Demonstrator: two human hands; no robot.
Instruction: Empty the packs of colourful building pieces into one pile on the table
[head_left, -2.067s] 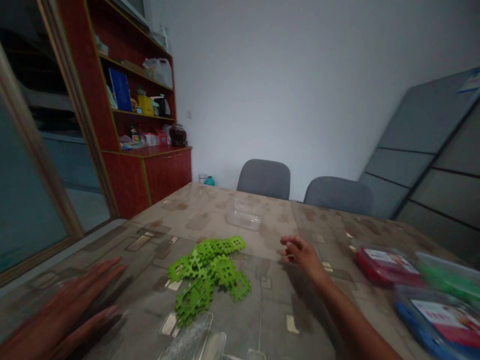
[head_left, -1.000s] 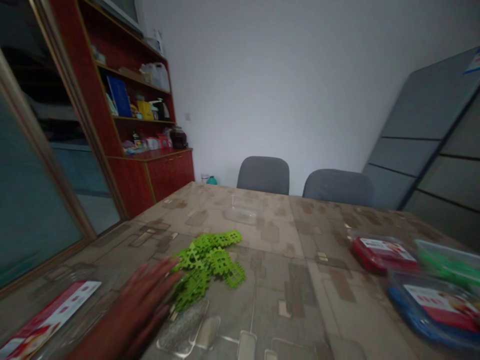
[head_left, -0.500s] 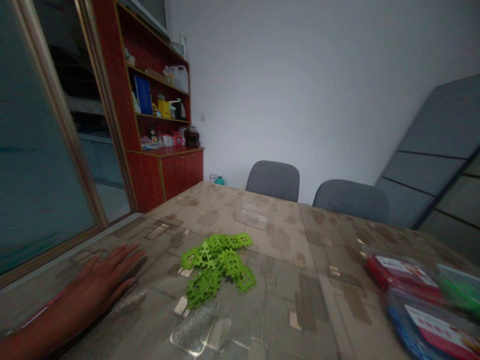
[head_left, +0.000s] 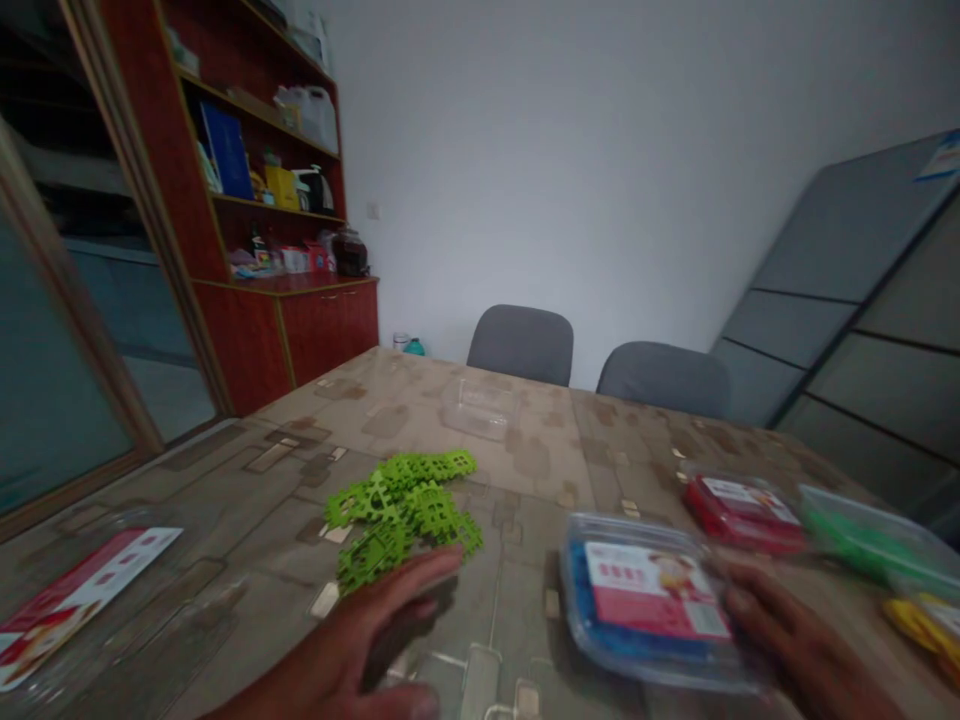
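Note:
My right hand (head_left: 795, 625) grips the right edge of a clear plastic box (head_left: 645, 600) with blue pieces inside and a pink-and-white label on top. The box is tilted a little toward me; whether it touches the table cannot be told. My left hand (head_left: 375, 635) is open, thumb apart from the fingers, in front of a pile of green interlocking plastic pieces (head_left: 405, 510). It holds nothing and is apart from the blue box.
A red-filled box (head_left: 742, 510), a green-filled box (head_left: 862, 540) and a yellow-filled one (head_left: 926, 625) stand at the right. A clear lid with a label (head_left: 82, 600) lies at the left. Farther back is a clear tray (head_left: 480, 410). Two grey chairs (head_left: 521, 345) stand behind the table.
The box of blue pieces has come left from the right side, now in my right hand. My left hand has moved right from the clear lid to the green pieces. The view has turned right.

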